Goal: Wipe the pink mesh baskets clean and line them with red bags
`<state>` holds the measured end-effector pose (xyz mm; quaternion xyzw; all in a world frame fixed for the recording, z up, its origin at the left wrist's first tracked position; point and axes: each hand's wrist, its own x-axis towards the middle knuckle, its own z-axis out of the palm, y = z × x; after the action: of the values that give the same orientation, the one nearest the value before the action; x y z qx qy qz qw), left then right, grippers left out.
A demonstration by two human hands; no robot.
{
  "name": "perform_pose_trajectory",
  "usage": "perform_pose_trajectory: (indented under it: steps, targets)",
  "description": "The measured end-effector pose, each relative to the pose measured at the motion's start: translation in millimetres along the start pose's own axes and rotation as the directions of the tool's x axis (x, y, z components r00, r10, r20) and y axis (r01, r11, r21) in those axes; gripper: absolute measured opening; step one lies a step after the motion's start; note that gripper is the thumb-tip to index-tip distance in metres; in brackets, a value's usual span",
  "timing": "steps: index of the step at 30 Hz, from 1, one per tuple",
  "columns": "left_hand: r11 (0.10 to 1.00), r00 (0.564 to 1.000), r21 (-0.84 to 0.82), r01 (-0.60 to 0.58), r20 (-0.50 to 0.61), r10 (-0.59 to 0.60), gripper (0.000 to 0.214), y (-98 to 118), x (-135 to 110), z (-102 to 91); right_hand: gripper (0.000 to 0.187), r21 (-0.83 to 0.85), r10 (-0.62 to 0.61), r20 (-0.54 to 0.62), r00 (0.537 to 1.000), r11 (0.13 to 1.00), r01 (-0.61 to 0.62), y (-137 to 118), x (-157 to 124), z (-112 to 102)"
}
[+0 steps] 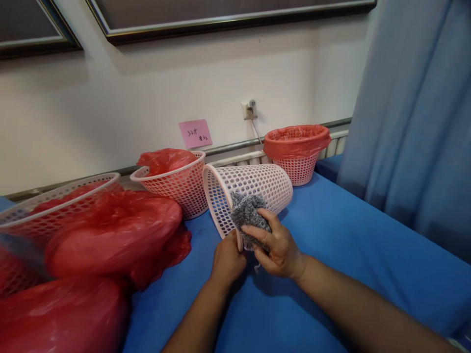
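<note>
A pale pink perforated plastic basket lies tipped on its side over the blue sheet, its mouth facing left. My left hand is closed around the near part of its rim, the fingertips partly hidden inside. With bent fingers, my right hand presses a grey speckled cloth against the basket's outer wall close to the rim. Behind it to the right stands an upright basket lined with a red plastic bag. Another basket with red plastic in it stands just left.
Red plastic bags bulge across the left side, beside a large pink basket. Blue sheeting covers the surface. A pink note and a socket with a plug are on the wall. A blue curtain hangs at right.
</note>
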<state>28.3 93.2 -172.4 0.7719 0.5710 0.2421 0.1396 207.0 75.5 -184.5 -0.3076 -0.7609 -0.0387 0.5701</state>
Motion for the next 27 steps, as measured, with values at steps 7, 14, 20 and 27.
perform_pose_trajectory:
  steps: [7,14,20,27]
  targets:
    - [0.991,0.994,0.137,-0.003,0.111,-0.012,0.041,0.5,3.4,-1.4,0.048,-0.064,0.608,-0.352,0.712,0.743,-0.666,108.2,0.8,-17.2]
    - [0.967,0.979,0.255,-0.024,0.200,-0.029,0.041,8.2,2.9,4.8,0.049,-0.082,0.484,-0.304,0.820,0.845,-0.529,81.3,9.1,-23.8]
    - [0.993,0.993,0.095,-0.066,0.100,0.056,0.023,7.5,-4.8,13.6,0.060,0.021,0.059,-0.111,0.992,0.998,-0.057,-4.7,11.1,-21.1]
    - [0.902,0.937,-0.316,-0.295,-0.278,0.210,0.010,18.9,-10.2,0.5,0.055,0.086,0.026,-0.070,0.997,0.996,-0.020,5.4,8.8,-15.8]
